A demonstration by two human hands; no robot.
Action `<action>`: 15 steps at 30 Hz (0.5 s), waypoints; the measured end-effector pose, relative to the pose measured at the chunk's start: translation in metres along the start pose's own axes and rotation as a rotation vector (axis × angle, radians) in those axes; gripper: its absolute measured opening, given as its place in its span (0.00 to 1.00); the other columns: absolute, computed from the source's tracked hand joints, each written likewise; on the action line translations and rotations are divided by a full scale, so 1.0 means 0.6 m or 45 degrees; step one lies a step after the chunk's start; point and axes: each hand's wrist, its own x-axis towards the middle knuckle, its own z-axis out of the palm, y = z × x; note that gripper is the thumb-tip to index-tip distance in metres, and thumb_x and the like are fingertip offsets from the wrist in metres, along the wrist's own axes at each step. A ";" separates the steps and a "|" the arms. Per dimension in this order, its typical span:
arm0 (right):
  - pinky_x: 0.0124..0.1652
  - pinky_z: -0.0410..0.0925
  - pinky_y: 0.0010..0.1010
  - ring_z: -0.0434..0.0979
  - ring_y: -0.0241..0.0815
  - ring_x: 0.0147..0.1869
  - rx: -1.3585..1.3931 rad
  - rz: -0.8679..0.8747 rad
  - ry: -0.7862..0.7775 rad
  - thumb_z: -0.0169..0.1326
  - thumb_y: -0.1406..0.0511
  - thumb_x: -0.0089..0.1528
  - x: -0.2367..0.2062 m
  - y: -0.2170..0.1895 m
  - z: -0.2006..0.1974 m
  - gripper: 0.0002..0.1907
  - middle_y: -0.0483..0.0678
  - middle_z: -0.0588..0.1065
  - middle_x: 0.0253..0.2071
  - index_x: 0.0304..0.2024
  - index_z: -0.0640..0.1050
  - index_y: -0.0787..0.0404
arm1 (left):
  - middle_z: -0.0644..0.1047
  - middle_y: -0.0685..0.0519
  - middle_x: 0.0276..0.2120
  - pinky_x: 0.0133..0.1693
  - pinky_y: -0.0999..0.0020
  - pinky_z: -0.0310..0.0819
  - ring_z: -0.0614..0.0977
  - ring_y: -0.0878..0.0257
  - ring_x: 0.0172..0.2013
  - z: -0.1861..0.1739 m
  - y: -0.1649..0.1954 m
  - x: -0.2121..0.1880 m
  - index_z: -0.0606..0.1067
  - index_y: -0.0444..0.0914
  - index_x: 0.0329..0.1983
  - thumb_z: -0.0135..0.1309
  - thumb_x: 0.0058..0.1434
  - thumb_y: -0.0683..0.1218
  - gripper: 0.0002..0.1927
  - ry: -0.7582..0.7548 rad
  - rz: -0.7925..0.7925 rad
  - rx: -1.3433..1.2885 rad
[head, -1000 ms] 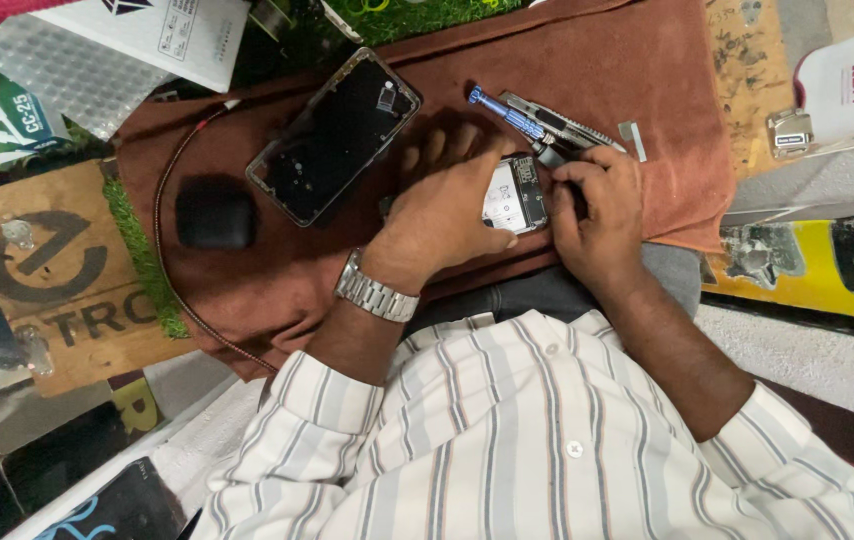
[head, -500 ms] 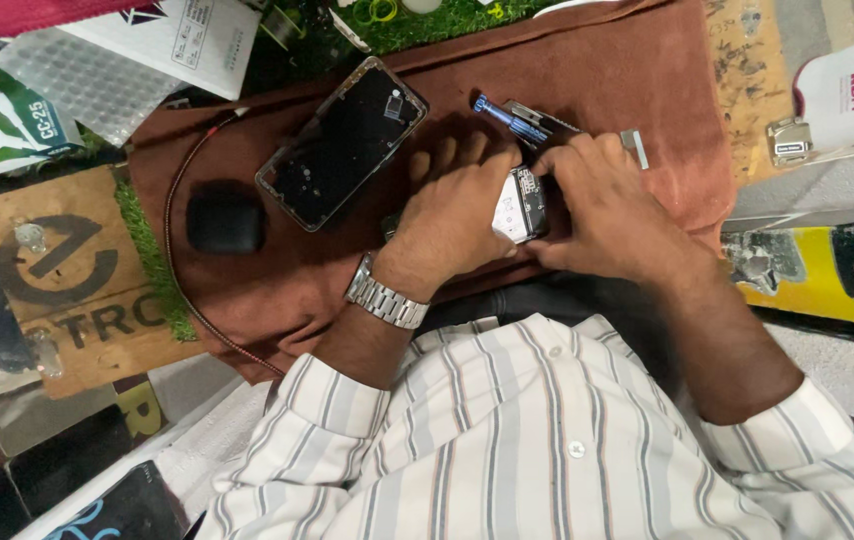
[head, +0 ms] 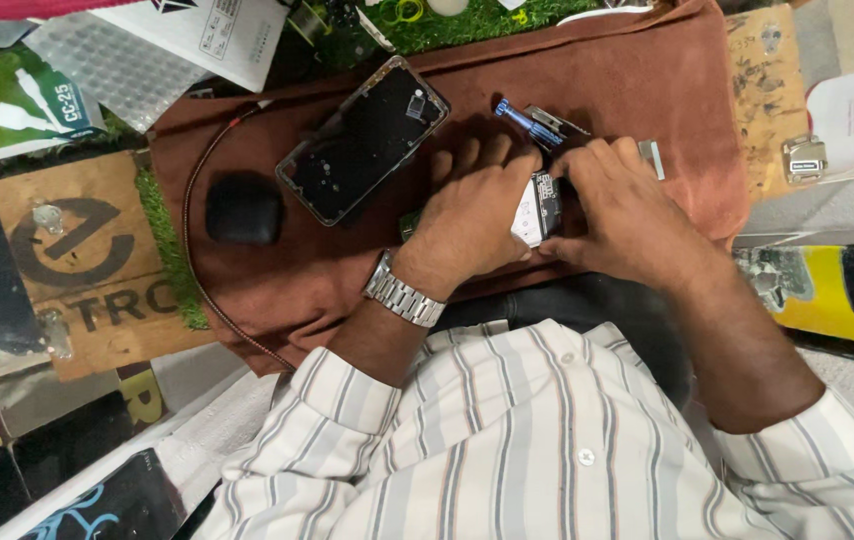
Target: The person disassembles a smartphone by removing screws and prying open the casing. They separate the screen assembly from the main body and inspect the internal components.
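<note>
Centrally, left hand (head: 477,215) and right hand (head: 627,215) fingers pinch small phone part (head: 537,208), steadied over brown cloth (head: 647,90); opened phone (head: 362,140) aside.

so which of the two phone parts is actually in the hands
The small silver-and-black phone part, pinched between the left hand and right hand. The bigger opened phone frame lies untouched on the brown cloth, up and to the left.

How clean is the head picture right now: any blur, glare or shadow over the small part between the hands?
Head view: sharp overall, no motion blur; even overhead light. Left hand and right hand crowd the small circuit module, shading its lower edge. Opened phone shows faint reflections only. Brown cloth is evenly lit, with soft shadows beside the hands.
</note>
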 end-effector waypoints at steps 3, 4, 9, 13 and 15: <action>0.51 0.63 0.48 0.64 0.61 0.52 -0.051 0.090 -0.117 0.74 0.60 0.42 0.007 0.005 0.002 0.41 0.58 0.68 0.48 0.52 0.68 0.65 | 0.71 0.44 0.56 0.60 0.37 0.57 0.68 0.38 0.60 0.001 0.001 0.001 0.68 0.43 0.57 0.77 0.37 0.54 0.45 -0.002 0.016 -0.031; 0.52 0.63 0.49 0.64 0.61 0.53 -0.043 0.126 -0.143 0.74 0.60 0.42 0.010 0.006 0.003 0.41 0.58 0.68 0.48 0.52 0.68 0.65 | 0.71 0.44 0.56 0.59 0.37 0.58 0.68 0.39 0.60 0.001 0.001 0.000 0.68 0.43 0.57 0.77 0.36 0.54 0.45 0.013 0.021 -0.016; 0.51 0.63 0.52 0.64 0.65 0.54 -0.032 0.164 -0.217 0.77 0.56 0.39 0.027 0.013 0.001 0.43 0.60 0.68 0.48 0.48 0.67 0.63 | 0.71 0.45 0.55 0.58 0.39 0.59 0.69 0.40 0.60 0.002 0.001 -0.002 0.68 0.42 0.58 0.76 0.34 0.52 0.47 0.041 0.034 0.029; 0.52 0.62 0.51 0.64 0.65 0.55 0.017 0.210 -0.230 0.77 0.57 0.39 0.028 0.011 -0.002 0.43 0.59 0.68 0.49 0.49 0.67 0.62 | 0.70 0.45 0.56 0.59 0.39 0.57 0.67 0.39 0.60 0.002 -0.001 0.001 0.68 0.43 0.59 0.77 0.36 0.53 0.47 0.001 0.011 0.012; 0.52 0.62 0.50 0.64 0.64 0.55 0.069 0.287 -0.244 0.77 0.58 0.39 0.021 0.010 -0.002 0.42 0.59 0.68 0.48 0.49 0.67 0.61 | 0.69 0.46 0.57 0.60 0.40 0.55 0.66 0.41 0.62 0.001 -0.004 0.001 0.68 0.44 0.59 0.77 0.35 0.54 0.47 -0.039 -0.009 -0.002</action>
